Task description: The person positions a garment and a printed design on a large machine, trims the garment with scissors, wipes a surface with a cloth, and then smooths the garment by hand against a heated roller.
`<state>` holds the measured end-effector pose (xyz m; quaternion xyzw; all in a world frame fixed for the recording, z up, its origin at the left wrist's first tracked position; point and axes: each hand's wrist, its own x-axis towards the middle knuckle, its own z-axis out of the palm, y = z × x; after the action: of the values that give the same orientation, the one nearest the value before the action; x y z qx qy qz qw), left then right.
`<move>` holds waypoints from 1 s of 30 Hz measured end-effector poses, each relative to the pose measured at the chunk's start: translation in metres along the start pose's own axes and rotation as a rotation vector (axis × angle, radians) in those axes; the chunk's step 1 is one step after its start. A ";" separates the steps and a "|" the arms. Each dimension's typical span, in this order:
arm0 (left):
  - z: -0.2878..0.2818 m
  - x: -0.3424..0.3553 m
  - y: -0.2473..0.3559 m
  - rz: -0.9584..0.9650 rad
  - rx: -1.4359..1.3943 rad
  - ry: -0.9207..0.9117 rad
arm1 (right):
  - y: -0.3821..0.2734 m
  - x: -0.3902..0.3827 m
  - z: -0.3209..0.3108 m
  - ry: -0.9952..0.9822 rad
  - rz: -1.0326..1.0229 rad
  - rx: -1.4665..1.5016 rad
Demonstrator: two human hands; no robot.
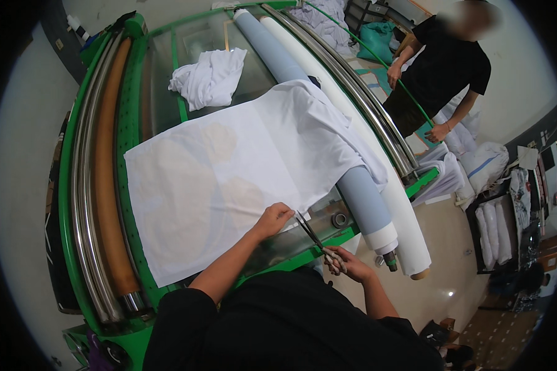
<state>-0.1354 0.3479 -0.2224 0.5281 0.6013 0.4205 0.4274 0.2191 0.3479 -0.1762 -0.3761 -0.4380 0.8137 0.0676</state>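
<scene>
A white fabric sheet [210, 167], with faint tan patches showing, lies across the machine's bed and over a grey-blue roll [359, 204]. My left hand [272, 216] pinches the sheet's near edge, beside the tips of long dark scissors [309, 232]. My right hand [346, 263] grips the scissors by their handles, just below the bed's green front bar. A small dark metal ring [338, 219] rests on the bed near the scissors. A crumpled white cloth [207, 77] lies farther back on the bed.
The green machine [136, 260] has steel and orange rollers [114, 173] at left, and a white roll [408, 235] and steel bars at right. A person in black [445, 74] grips a green rod at upper right. Bags and fabric bundles [492, 222] stand behind.
</scene>
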 end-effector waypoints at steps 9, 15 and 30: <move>0.009 -0.005 0.007 0.198 0.334 -0.072 | -0.006 0.022 0.019 0.069 -0.042 0.091; 0.033 0.000 -0.019 0.212 0.495 0.183 | -0.019 0.030 0.010 -0.033 -0.043 0.085; -0.104 -0.258 -0.023 -0.360 0.658 1.150 | -0.019 -0.062 -0.001 0.148 0.155 -0.347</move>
<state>-0.2212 0.0836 -0.1972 0.2152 0.9076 0.3518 -0.0790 0.2596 0.3326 -0.1273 -0.4735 -0.5352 0.6989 -0.0293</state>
